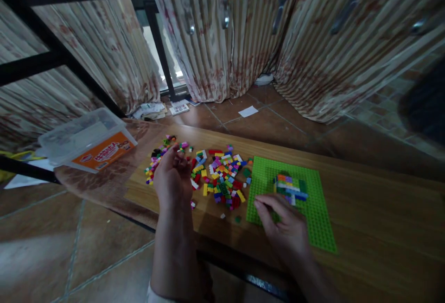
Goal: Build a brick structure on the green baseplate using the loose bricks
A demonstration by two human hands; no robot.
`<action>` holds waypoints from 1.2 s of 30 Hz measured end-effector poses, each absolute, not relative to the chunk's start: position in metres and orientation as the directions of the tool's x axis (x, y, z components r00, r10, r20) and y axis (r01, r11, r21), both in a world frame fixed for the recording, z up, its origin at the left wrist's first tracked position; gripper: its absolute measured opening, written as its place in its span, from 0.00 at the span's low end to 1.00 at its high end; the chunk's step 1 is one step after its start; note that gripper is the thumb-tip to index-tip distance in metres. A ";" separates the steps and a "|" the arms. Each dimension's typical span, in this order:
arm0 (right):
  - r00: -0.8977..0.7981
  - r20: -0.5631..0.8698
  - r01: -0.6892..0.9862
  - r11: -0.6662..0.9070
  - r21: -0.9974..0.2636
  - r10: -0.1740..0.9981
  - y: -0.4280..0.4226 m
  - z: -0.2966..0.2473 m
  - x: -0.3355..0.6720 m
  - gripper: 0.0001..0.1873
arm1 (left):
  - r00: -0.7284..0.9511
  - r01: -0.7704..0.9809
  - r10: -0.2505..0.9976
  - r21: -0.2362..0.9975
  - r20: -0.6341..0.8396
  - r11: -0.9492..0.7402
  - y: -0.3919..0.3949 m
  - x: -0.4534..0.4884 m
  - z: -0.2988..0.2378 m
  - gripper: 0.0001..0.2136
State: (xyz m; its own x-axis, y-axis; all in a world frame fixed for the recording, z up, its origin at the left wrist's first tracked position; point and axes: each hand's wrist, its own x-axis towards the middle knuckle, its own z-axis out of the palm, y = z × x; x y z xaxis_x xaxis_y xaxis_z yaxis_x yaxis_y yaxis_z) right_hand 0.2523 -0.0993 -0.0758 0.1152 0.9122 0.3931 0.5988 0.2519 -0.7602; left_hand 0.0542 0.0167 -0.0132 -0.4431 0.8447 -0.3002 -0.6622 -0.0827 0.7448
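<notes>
My left hand point(173, 175) is raised over the left part of a heap of loose toy bricks point(224, 173), its palm turned partly up and its fingers curled in. What those fingers hold, if anything, is too small to make out. Over the near left part of a green studded baseplate point(320, 222), my right hand point(288, 226) pinches thumb and forefinger together; anything between the tips is hidden. Just beyond this hand, a small multicoloured brick build point(290, 186) sits on the baseplate, with orange, white, blue and green bricks showing.
The bricks and baseplate lie on a wooden board point(375, 210). Left of them stands a clear plastic box point(86, 136) with an orange label. A black metal frame point(86, 85) crosses the left and top. Behind hang striped curtains point(229, 48); papers point(248, 111) lie on the tiled floor.
</notes>
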 end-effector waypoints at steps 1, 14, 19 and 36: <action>0.065 0.365 0.603 0.255 -0.756 0.929 -0.099 -0.079 0.246 0.07 | -0.435 -0.677 0.843 0.732 -0.316 -0.075 0.017 0.052 -0.013 0.03; 0.066 0.219 0.715 0.107 -0.691 0.974 -0.092 -0.097 0.240 0.08 | -0.387 -0.746 0.858 0.662 -0.337 -0.077 0.016 0.040 -0.014 0.02; 0.070 0.201 0.744 0.083 -0.663 0.977 -0.089 -0.102 0.240 0.10 | -0.394 -0.770 0.846 0.632 -0.361 -0.089 0.015 0.039 -0.012 0.02; 0.032 0.402 0.717 0.259 -0.647 0.915 -0.081 -0.095 0.216 0.08 | -0.562 -0.779 0.728 0.547 -0.394 -0.306 0.011 0.013 -0.009 0.01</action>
State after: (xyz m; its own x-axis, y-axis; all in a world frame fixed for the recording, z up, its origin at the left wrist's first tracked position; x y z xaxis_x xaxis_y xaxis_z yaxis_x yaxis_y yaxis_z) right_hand 0.2161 -0.0809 -0.0945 0.0320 0.9149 0.4024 0.7169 0.2595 -0.6471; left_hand 0.0130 0.0110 -0.0093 -0.5617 0.7276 -0.3938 -0.7793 -0.3055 0.5471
